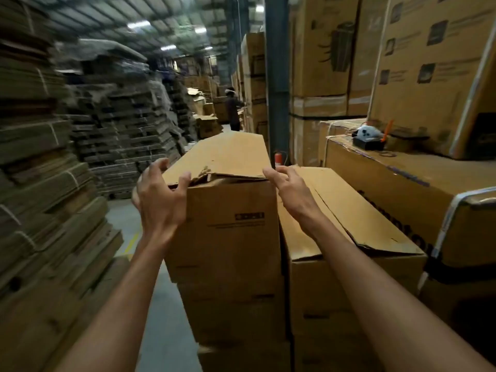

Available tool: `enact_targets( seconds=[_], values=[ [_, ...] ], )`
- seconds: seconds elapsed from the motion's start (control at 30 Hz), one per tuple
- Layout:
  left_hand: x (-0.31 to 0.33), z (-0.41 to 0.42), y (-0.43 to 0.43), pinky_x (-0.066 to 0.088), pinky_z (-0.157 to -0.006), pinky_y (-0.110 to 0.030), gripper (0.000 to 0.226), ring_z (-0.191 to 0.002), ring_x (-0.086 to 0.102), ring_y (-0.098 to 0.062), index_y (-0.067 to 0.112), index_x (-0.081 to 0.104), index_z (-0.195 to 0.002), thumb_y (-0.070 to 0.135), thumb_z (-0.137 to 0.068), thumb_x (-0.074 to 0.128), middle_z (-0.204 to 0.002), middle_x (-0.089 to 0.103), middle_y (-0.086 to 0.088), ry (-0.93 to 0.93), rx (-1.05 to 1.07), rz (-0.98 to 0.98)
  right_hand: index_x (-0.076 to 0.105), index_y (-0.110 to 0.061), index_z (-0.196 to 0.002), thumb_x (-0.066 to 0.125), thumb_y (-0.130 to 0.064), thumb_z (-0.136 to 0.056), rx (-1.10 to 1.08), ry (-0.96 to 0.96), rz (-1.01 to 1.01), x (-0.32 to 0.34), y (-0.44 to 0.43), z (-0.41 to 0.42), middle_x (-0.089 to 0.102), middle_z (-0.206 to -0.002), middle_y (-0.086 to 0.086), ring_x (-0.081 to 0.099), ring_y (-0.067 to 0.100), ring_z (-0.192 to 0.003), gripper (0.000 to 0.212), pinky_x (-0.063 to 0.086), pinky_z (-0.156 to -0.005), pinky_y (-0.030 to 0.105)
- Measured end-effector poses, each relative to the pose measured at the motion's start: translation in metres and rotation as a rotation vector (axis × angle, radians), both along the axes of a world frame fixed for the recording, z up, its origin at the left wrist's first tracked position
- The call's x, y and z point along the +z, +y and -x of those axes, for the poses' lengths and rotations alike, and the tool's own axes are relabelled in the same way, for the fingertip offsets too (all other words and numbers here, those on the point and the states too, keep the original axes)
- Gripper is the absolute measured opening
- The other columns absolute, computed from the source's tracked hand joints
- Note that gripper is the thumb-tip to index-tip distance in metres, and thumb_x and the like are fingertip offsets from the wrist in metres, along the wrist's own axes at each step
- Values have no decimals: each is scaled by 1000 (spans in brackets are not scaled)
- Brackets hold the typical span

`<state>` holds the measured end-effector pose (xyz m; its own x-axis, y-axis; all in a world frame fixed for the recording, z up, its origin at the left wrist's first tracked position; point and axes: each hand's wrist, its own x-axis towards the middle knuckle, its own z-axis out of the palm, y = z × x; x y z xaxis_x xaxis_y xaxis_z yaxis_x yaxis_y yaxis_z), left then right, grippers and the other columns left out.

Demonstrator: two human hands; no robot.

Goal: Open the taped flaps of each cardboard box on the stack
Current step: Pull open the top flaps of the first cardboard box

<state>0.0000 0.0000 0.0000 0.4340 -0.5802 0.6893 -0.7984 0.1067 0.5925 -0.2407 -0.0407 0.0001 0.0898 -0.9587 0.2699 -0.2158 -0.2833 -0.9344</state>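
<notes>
Gripping flap (pixel 228 154) corner — left hand (pixel 161 197), fingers curled; right hand (pixel 291 187) half-open, touching edge.

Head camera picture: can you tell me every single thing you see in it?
top box: one, brown, middle stack
flap: one, brown, lifted on top box
neighbour box: one, brown, right beside it
flat cardboard piles: many, brown, left
printed boxes: several, brown, right
fire extinguisher: one, red, beyond the flap
person: one, dark clothes, far aisle
left hand: one, grips flap's left corner
right hand: one, at flap's right corner
</notes>
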Motion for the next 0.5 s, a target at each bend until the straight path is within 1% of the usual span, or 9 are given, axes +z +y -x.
enact_targets(
  seconds=[0.07, 0.1, 0.17, 0.23, 0.3, 0.37, 0.43, 0.47, 0.5],
  values=[
    [-7, -17, -3, 30, -114, -57, 63, -134, 45, -31, 19, 45, -145, 55, -95, 56, -144, 51, -10, 149, 96, -8, 40, -22, -152, 52, -65, -95, -18, -24, -25, 1, -4, -11, 52, -147, 5, 52, 21, -127, 73, 46, -99, 39],
    [-13, -26, -5, 32, -112, -57, 67, -135, 45, -33, 20, 41, -148, 57, -94, 57, -147, 48, -11, 250, 101, -28, 38, -22, -152, 52, -66, -94, -32, -23, -37, -1, -7, -16, 53, -146, 6, 53, 23, -126, 74, 47, -102, 43],
    [-20, -37, -6, 42, -104, -52, 77, -132, 48, -36, 20, 35, -151, 63, -91, 58, -148, 46, -13, 460, 37, -89, 35, -22, -153, 51, -65, -95, -57, -26, -68, -3, -13, -26, 53, -143, 6, 53, 23, -122, 74, 47, -103, 47],
    [-27, -49, -12, 43, -99, -45, 83, -130, 49, -35, 19, 35, -152, 66, -88, 61, -147, 47, -14, 587, -20, -156, 36, -23, -152, 51, -66, -94, -89, -15, -116, -2, -19, -33, 54, -139, 5, 53, 24, -121, 74, 47, -103, 47],
    [-31, -57, -17, 44, -102, -48, 91, -124, 53, -33, 22, 42, -149, 76, -79, 62, -143, 53, -10, 742, -120, -192, 43, -23, -147, 53, -73, -85, -110, -38, -163, -1, -22, -37, 58, -135, 4, 55, 26, -120, 80, 47, -104, 51],
    [-34, -62, -23, 47, -95, -49, 87, -116, 56, -29, 25, 51, -143, 80, -75, 61, -131, 60, -4, 889, -226, -233, 54, -22, -138, 54, -75, -75, -136, -80, -214, -3, -24, -42, 63, -126, 4, 59, 27, -115, 82, 49, -102, 53],
    [-33, -66, -30, 52, -84, -46, 75, -109, 62, -29, 26, 60, -132, 75, -76, 64, -121, 66, -5, 970, -298, -249, 61, -24, -129, 56, -73, -75, -154, -110, -223, -5, -24, -45, 66, -119, 3, 61, 27, -111, 74, 50, -100, 52],
    [-31, -66, -33, 55, -83, -48, 73, -106, 64, -31, 26, 63, -125, 75, -71, 67, -117, 68, -8, 991, -323, -254, 63, -25, -126, 57, -72, -77, -166, -120, -220, -5, -23, -47, 67, -117, 2, 61, 27, -109, 69, 50, -100, 51],
    [-29, -67, -35, 56, -86, -52, 72, -104, 65, -33, 27, 66, -117, 75, -63, 70, -115, 69, -10, 999, -326, -253, 65, -25, -124, 58, -70, -79, -180, -135, -214, -5, -23, -49, 67, -115, 1, 61, 26, -108, 63, 50, -99, 49]
  ],
)
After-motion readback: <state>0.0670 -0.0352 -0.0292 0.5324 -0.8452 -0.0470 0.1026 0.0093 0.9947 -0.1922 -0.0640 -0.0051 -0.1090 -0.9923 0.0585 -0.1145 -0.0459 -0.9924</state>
